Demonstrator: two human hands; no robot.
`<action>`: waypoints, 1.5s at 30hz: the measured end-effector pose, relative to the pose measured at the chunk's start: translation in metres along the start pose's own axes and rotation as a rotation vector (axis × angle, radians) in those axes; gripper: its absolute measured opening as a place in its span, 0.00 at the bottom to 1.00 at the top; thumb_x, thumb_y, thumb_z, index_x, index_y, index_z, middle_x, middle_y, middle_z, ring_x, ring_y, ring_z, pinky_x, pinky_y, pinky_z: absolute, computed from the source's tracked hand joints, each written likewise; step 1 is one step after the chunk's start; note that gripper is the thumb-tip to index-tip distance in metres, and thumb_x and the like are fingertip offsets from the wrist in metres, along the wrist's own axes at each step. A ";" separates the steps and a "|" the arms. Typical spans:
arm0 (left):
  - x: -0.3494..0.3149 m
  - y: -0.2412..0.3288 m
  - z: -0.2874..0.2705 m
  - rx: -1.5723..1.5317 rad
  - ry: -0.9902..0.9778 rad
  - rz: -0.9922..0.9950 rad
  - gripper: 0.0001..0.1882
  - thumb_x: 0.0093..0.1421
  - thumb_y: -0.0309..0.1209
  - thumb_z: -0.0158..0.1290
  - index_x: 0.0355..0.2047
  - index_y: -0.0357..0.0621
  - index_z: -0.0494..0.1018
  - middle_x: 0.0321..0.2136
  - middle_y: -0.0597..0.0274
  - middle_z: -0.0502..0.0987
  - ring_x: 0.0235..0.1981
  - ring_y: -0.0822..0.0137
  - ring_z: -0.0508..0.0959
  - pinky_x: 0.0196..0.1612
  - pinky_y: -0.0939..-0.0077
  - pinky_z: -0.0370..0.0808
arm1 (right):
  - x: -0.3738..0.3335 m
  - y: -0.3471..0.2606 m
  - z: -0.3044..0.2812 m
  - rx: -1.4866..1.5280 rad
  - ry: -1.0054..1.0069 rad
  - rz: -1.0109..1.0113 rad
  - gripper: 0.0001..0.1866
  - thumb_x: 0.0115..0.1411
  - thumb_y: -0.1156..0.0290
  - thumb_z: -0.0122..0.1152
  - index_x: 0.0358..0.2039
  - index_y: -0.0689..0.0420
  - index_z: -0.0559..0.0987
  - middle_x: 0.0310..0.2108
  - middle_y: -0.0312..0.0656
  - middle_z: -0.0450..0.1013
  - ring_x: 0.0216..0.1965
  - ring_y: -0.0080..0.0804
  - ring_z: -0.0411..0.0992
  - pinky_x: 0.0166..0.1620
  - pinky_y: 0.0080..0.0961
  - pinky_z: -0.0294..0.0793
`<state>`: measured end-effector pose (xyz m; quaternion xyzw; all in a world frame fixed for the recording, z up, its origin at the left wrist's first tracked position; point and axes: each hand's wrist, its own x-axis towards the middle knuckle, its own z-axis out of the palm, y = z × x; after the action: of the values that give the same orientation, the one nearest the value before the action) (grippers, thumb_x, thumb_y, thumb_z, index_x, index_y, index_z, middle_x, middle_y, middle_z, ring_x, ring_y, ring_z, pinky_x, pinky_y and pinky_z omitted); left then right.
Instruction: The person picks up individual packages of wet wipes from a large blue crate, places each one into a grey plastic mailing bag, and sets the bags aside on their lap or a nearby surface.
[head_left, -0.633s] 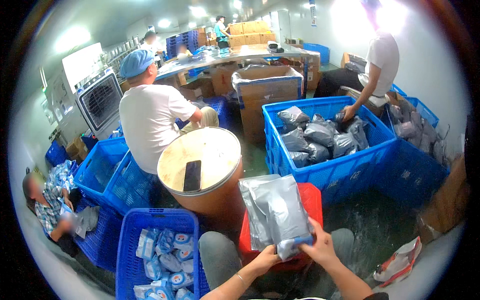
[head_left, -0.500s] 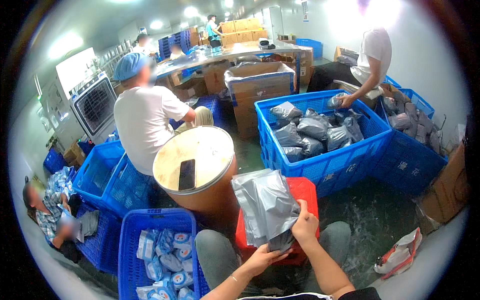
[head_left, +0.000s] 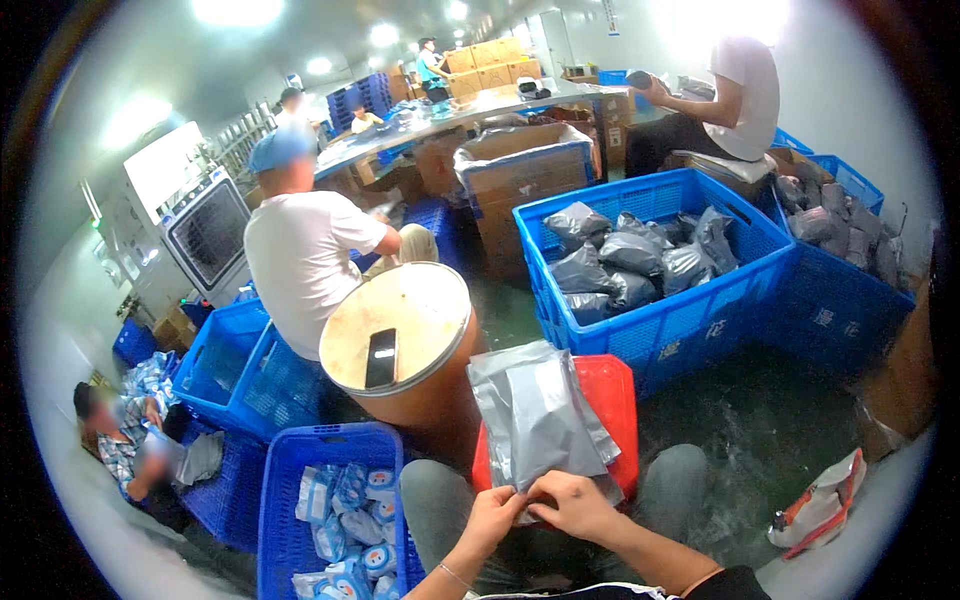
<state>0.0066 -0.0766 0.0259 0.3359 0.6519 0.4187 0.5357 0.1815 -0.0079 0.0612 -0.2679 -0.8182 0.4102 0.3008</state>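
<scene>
Both hands were on the grey bag (head_left: pixel 540 420), which lay over the red stool (head_left: pixel 610 400) in front of the person's knees. The left hand (head_left: pixel 490 520) pinched the bag's near edge, fingers closed on the foil. The right hand (head_left: pixel 575 505) gripped the same edge just beside it, fingers curled tight over the corner. The two hands nearly touched. Left of the knees stood a blue crate (head_left: pixel 290 480) of white-and-blue packets (head_left: pixel 345 510). Just beyond the stool stood a brown drum (head_left: pixel 400 340), a dark phone (head_left: pixel 381 358) flat on its lid. A big blue bin (head_left: pixel 700 310) of grey bags sat to the right.
</scene>
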 end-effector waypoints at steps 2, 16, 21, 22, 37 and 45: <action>-0.003 0.003 -0.004 -0.030 -0.009 0.002 0.14 0.66 0.33 0.52 0.25 0.40 0.75 0.17 0.73 0.70 0.17 0.80 0.66 0.20 0.82 0.61 | 0.003 0.008 0.010 0.001 -0.045 0.052 0.12 0.52 0.67 0.67 0.35 0.57 0.77 0.33 0.45 0.75 0.37 0.46 0.76 0.41 0.37 0.75; -0.009 0.000 -0.006 -0.069 -0.071 -0.157 0.15 0.70 0.35 0.45 0.40 0.34 0.76 0.33 0.63 0.80 0.30 0.70 0.80 0.34 0.74 0.80 | -0.010 0.019 0.025 -0.034 -0.040 -0.058 0.08 0.53 0.71 0.62 0.33 0.57 0.74 0.32 0.46 0.71 0.37 0.51 0.74 0.40 0.43 0.74; -0.004 -0.010 -0.013 -0.025 -0.139 -0.102 0.16 0.70 0.37 0.46 0.40 0.35 0.76 0.35 0.62 0.79 0.33 0.70 0.80 0.36 0.71 0.82 | -0.011 0.011 0.022 -0.005 -0.090 -0.011 0.09 0.54 0.72 0.62 0.34 0.58 0.73 0.33 0.48 0.72 0.39 0.51 0.74 0.42 0.42 0.73; -0.005 -0.005 -0.011 -0.028 -0.135 -0.108 0.16 0.70 0.37 0.46 0.40 0.35 0.76 0.35 0.62 0.79 0.34 0.70 0.79 0.37 0.71 0.83 | -0.011 0.012 0.022 -0.027 -0.107 0.007 0.09 0.54 0.72 0.62 0.34 0.59 0.74 0.32 0.47 0.72 0.38 0.50 0.74 0.41 0.41 0.73; -0.018 0.002 -0.007 -0.149 -0.091 -0.095 0.11 0.68 0.29 0.45 0.31 0.34 0.72 0.27 0.59 0.77 0.29 0.58 0.84 0.30 0.72 0.81 | -0.175 0.053 -0.227 -0.100 0.536 0.692 0.19 0.61 0.69 0.61 0.50 0.54 0.68 0.43 0.45 0.74 0.40 0.35 0.75 0.44 0.32 0.75; -0.020 0.023 -0.031 0.859 0.294 1.021 0.18 0.54 0.24 0.58 0.47 0.42 0.75 0.53 0.51 0.73 0.53 0.48 0.74 0.57 0.51 0.67 | -0.097 0.037 -0.212 -0.527 0.809 0.153 0.33 0.57 0.75 0.60 0.63 0.50 0.63 0.61 0.42 0.66 0.53 0.34 0.69 0.52 0.35 0.69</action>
<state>-0.0198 -0.0903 0.0575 0.7237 0.5861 0.3643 -0.0038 0.4051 0.0535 0.1063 -0.5323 -0.6897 0.0731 0.4854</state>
